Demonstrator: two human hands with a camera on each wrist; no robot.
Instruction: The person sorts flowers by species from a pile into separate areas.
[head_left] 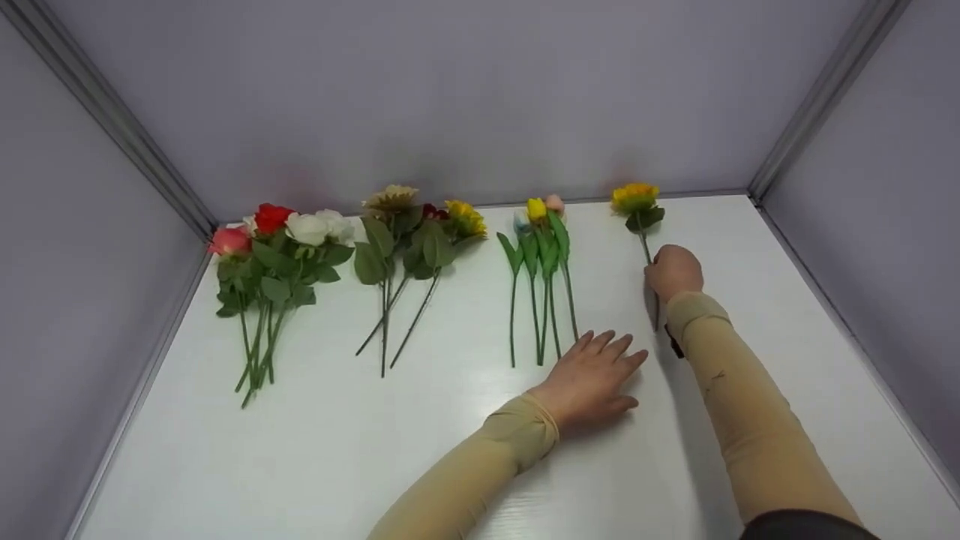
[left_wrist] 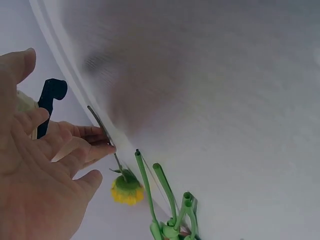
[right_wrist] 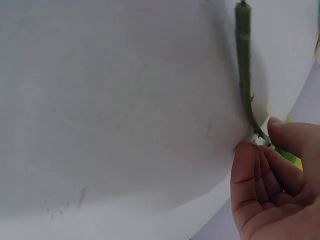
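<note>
At the right of the head view, my right hand pinches the stem of a yellow sunflower. Its bloom points to the back wall. The right wrist view shows the lower green stem between thumb and fingers. My left hand is spread with straight fingers, palm down, by the stem ends of several tulips; whether it touches them I cannot tell. In the left wrist view those green tulip stems stand beyond the left fingers.
Left on the white table lies a bunch of red, pink and white roses. Between it and the tulips lie a cream flower, a dark red one and another sunflower. Grey panels enclose the back and sides.
</note>
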